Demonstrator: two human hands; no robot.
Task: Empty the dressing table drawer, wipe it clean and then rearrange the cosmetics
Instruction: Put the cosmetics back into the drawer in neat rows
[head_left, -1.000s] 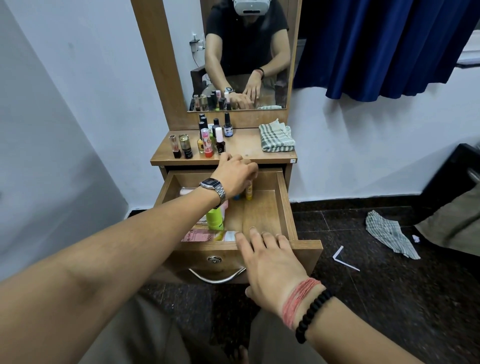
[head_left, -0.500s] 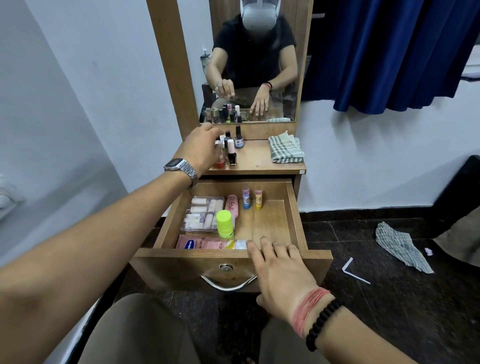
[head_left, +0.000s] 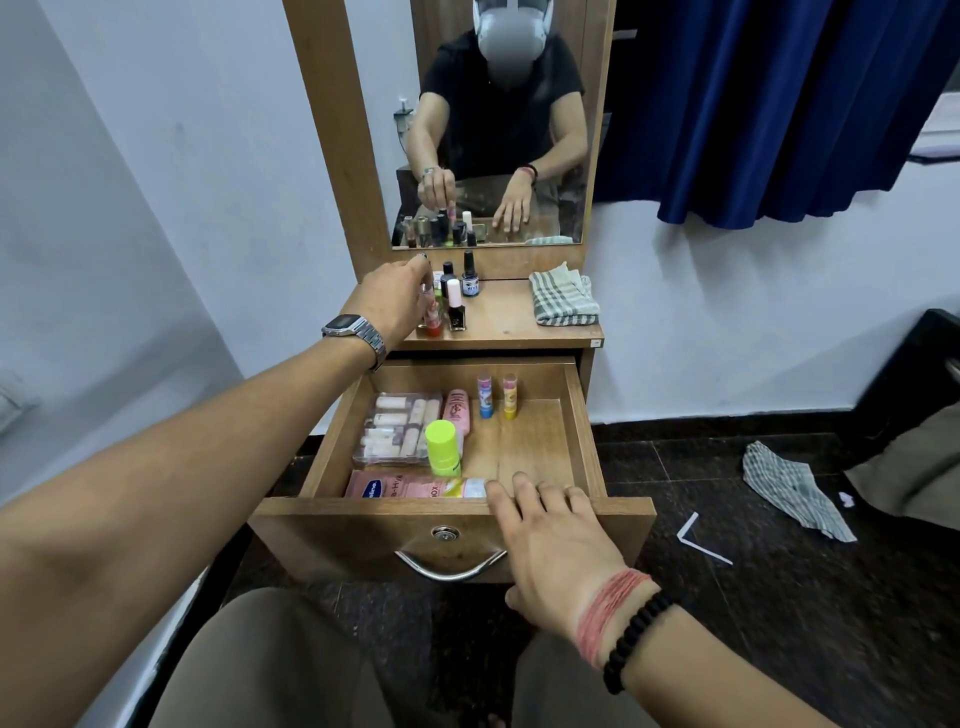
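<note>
Drawer (head_left: 571, 415) half emptied: my left hand (head_left: 392, 296) grips a small bottle (head_left: 429, 306) on the tabletop (head_left: 509, 327) (several remain inside); my right hand (head_left: 556, 540) rests open on the front edge.

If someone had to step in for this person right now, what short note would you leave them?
Left hand: at the tabletop bottles, fingers on a pink tube.
Right hand: open, resting on the drawer front edge.
Done: several small bottles stand on the tabletop.
Left in the drawer: clear case, green-capped bottle, pink bottle, pink box, two lip balms.
Then wipe with the checked cloth and rearrange.
</note>
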